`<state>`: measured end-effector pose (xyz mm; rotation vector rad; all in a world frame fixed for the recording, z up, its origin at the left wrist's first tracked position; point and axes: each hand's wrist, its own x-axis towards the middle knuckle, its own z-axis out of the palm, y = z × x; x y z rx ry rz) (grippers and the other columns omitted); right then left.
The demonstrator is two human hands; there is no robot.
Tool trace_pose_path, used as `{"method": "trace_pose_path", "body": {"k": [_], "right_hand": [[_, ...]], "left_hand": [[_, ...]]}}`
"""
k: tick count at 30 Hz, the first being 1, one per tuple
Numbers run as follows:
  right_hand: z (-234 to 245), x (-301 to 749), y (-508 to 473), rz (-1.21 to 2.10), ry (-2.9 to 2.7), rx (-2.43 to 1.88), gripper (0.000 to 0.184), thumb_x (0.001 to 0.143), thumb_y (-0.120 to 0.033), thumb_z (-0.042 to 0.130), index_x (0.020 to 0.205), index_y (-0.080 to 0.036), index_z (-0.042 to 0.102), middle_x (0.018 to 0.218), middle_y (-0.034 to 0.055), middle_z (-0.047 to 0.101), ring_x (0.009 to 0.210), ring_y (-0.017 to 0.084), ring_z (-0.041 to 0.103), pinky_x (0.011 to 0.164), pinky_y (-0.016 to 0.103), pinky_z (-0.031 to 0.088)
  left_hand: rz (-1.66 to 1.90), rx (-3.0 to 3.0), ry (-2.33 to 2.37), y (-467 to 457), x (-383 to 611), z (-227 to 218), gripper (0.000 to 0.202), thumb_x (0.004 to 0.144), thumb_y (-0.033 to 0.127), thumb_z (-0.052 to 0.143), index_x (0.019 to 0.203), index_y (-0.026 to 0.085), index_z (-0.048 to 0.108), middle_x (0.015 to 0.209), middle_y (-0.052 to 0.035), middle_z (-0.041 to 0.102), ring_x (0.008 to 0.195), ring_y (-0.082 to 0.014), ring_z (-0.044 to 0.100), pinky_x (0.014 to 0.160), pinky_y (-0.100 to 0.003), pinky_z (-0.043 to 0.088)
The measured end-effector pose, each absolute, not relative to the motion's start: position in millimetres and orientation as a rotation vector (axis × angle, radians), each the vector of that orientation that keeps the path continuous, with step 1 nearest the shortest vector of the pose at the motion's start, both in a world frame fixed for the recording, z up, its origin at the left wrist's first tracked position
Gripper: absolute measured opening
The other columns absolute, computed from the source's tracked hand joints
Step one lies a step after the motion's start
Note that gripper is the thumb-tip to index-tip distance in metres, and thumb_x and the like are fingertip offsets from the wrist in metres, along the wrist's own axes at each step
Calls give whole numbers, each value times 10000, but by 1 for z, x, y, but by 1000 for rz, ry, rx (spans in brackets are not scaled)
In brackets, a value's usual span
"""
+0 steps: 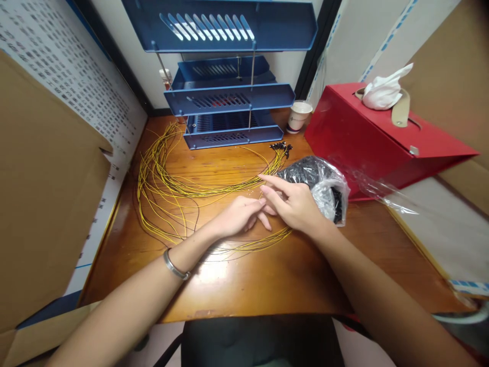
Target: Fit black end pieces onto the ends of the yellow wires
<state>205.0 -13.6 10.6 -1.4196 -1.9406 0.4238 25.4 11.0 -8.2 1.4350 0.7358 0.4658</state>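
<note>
My left hand [244, 214] is closed, thumb against index finger, over the middle of the desk. Its fingertips meet those of my right hand [294, 201]. My right index finger stretches out to the left, while the thumb and the other fingers bend in towards the left fingertips. A short bit of yellow wire shows between the hands; whatever the fingers pinch is too small to make out. Behind them curves a loose bundle of thin yellow and black wires [198, 192], its small black connectors [281, 148] gathered at the far right end. More wires pass beneath both hands.
A clear plastic bag [324, 188] with black contents lies beside my right hand. Behind stand a blue tiered tray [233, 97], a paper cup [299, 117] and a red box [367, 137] with a tissue on top. Cardboard [49, 188] borders the wooden desk [267, 290].
</note>
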Motion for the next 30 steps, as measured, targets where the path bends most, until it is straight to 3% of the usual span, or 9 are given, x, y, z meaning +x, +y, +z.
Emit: {"method": "trace_pose_path", "body": {"k": [4, 8, 11, 15, 18, 21, 24, 27, 30], "right_hand": [[11, 204, -16, 456, -2076, -1279, 398, 1023, -368, 470, 829, -199, 774, 782, 9, 757, 644, 122, 637, 645, 249, 410], [8, 203, -15, 439, -2088, -1298, 472, 1018, -426, 482, 676, -188, 706, 661, 0, 703, 574, 112, 579, 606, 256, 372], [8, 203, -14, 408, -2007, -1390, 444, 1007, -448, 490, 758, -189, 750, 687, 13, 730, 570, 126, 598, 608, 263, 392], [10, 205, -12, 339, -1906, -1450, 350, 986, -422, 521, 1055, -192, 776, 954, 54, 797, 763, 176, 709, 732, 279, 475], [10, 205, -14, 349, -1916, -1385, 352, 976, -397, 534, 1139, -174, 752, 905, 49, 799, 743, 174, 715, 705, 273, 487], [10, 203, -16, 383, -1983, -1267, 313, 980, -366, 528, 1036, -183, 775, 830, 27, 789, 695, 152, 702, 667, 254, 472], [9, 200, -18, 395, -2050, -1238, 312, 984, -359, 532, 895, -196, 782, 849, 18, 787, 691, 138, 691, 677, 247, 457], [9, 200, -17, 372, -2014, -1351, 347, 989, -401, 528, 858, -197, 778, 801, 20, 779, 642, 139, 673, 637, 259, 429], [10, 203, -14, 319, -1923, -1468, 404, 997, -442, 504, 828, -195, 777, 761, 32, 773, 647, 161, 684, 621, 277, 413]], "left_hand": [[460, 1518, 776, 11, 23, -9, 640, 977, 503, 394, 710, 57, 768, 409, 0, 452, 415, -92, 391, 463, -230, 295], [445, 1544, 784, 11, 22, -8, 649, 985, 504, 390, 722, 55, 777, 399, 12, 412, 420, -92, 383, 467, -229, 282], [436, 1527, 742, 10, 24, -8, 627, 974, 539, 434, 760, 55, 771, 429, -9, 500, 413, -87, 364, 444, -228, 258], [421, 1485, 723, 10, 25, -10, 591, 958, 559, 475, 958, 47, 771, 662, -94, 720, 417, -77, 358, 422, -225, 274], [437, 1482, 729, 11, 24, -12, 607, 948, 571, 468, 934, 47, 774, 654, -91, 712, 416, -77, 364, 421, -226, 280], [452, 1522, 749, 11, 22, -11, 648, 955, 567, 423, 754, 59, 772, 439, -10, 505, 416, -88, 377, 447, -227, 279], [444, 1548, 771, 11, 21, -9, 658, 967, 531, 389, 704, 62, 769, 404, 11, 414, 426, -94, 387, 469, -229, 288], [417, 1560, 764, 11, 21, -9, 658, 971, 536, 391, 738, 56, 774, 407, 8, 431, 420, -92, 351, 454, -232, 257], [379, 1538, 729, 10, 22, -9, 617, 962, 547, 431, 929, 40, 780, 548, -50, 632, 417, -83, 331, 429, -231, 246]]}}
